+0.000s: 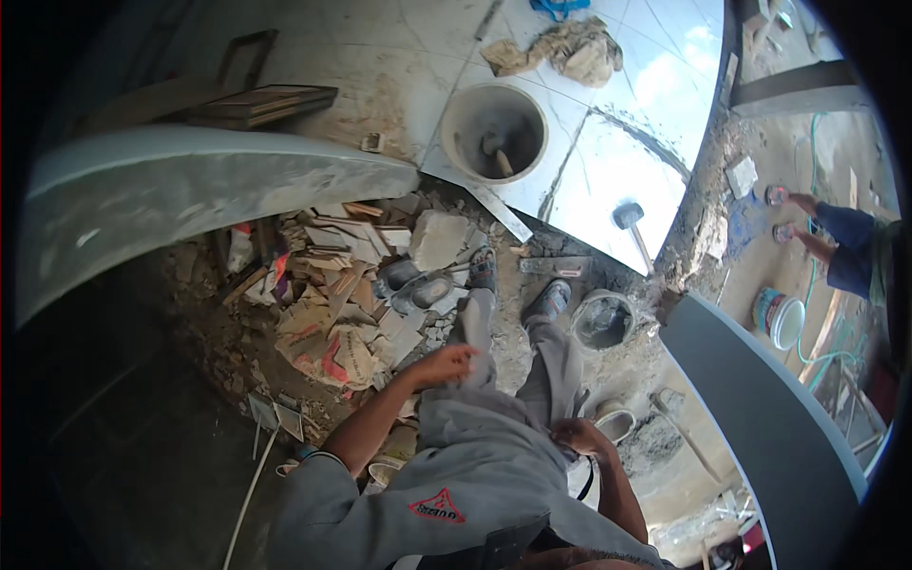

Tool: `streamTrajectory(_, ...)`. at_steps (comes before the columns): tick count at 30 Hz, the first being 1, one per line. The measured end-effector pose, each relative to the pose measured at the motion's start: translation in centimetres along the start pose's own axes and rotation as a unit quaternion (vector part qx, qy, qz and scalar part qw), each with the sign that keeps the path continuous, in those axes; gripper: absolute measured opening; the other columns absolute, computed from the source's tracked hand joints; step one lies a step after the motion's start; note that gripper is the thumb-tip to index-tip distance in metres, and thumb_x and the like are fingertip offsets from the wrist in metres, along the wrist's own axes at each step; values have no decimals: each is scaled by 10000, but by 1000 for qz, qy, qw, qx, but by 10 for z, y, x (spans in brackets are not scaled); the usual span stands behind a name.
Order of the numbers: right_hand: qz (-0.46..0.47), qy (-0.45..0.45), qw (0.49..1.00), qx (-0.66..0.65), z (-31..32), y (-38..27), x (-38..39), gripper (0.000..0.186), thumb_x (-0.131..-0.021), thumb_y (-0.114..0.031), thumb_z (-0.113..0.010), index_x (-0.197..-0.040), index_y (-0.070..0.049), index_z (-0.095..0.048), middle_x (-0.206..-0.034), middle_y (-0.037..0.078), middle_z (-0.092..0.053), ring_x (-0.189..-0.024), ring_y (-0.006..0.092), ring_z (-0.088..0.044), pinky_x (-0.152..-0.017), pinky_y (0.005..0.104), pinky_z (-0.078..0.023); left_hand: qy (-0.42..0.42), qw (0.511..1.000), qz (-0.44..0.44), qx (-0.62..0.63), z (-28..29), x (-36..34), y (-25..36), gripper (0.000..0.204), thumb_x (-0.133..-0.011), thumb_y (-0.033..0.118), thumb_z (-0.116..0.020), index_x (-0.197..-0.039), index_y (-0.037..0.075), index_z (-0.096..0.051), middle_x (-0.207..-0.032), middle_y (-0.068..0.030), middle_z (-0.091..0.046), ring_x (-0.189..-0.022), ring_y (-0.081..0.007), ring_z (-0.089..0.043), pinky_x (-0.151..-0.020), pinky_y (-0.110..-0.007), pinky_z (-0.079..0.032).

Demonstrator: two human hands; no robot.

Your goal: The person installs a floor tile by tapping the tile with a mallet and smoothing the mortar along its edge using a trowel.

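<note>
My left hand (446,364) hangs over my left thigh, its fingers curled and nothing visible in them. At my right hip, my right hand (581,436) is closed against the grey clothing; what its fingers hold, if anything, is hidden. A dark strap (583,481) shows just below it. Ahead of my feet, a round tub (457,112) stands on the tiled floor with grey material and a tool handle inside. A mallet (628,216) lies on the tile to its right. By my right foot is a bucket (608,302) of grey mix.
Broken tiles and rubble (366,275) pile up at left, with torn sacks (328,353). A trowel-like float (556,267) lies before my feet. Curved panels flank me at left (218,171) and right (760,380). Another person (845,237) is at far right, near a white bucket (787,321).
</note>
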State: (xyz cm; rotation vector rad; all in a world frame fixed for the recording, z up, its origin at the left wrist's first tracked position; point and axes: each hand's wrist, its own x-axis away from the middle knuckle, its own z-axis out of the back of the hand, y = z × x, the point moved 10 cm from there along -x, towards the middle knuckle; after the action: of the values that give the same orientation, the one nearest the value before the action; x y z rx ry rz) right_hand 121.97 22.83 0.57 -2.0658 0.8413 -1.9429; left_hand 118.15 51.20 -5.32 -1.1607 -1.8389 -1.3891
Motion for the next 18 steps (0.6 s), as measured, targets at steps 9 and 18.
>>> streamTrajectory(9, 32, 399, 915, 60, 247, 110, -260, 260, -889, -237, -554, -1011, -15, -614, -769, 168, -644, -699, 291, -646, -648, 361, -492, 478, 788, -269, 280, 311, -229, 78, 625, -834, 348, -663, -1336, 183, -329, -1266, -51, -455, -1171, -257, -431, -897, -455, -402)
streamTrajectory(18, 58, 618, 736, 269, 466, 240, -367, 576, -723, -52, -636, -1265, -30, -442, -1206, 246, -506, -1090, 409, -499, -915, 439, -439, 492, 679, -544, 40, 362, -283, 142, 641, -835, 62, -636, -1357, 29, -266, -1311, -168, -425, -1179, -238, -446, -994, -365, -346)
